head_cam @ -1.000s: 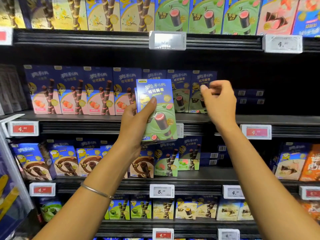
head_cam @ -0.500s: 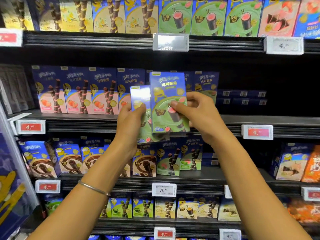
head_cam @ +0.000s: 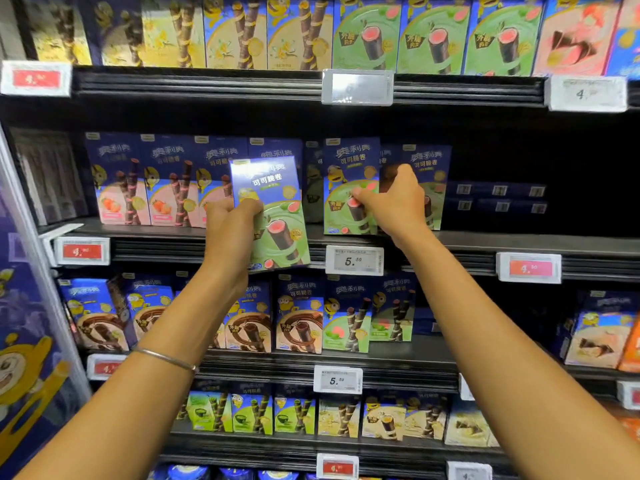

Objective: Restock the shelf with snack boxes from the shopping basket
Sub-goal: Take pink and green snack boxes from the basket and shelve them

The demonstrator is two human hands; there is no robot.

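Observation:
My left hand (head_cam: 230,233) grips a blue and green snack box (head_cam: 273,216) upright in front of the second shelf (head_cam: 485,242). My right hand (head_cam: 394,202) holds a second green snack box (head_cam: 346,181) by its right side, and that box stands on the shelf board. To its right stands another green box (head_cam: 433,178), partly hidden by my hand. Pink strawberry boxes (head_cam: 145,181) fill the left part of the same shelf. The shopping basket is not in view.
Right of the green boxes the second shelf is dark, with a few flat boxes (head_cam: 498,199) lying at the back. Rows of boxes fill the shelves above and below. Price tags (head_cam: 355,259) hang on the shelf edges. A printed panel (head_cam: 24,341) stands at far left.
My right hand took one green box from the stack in my left hand and moved it right onto the second shelf. My left hand keeps holding the other box.

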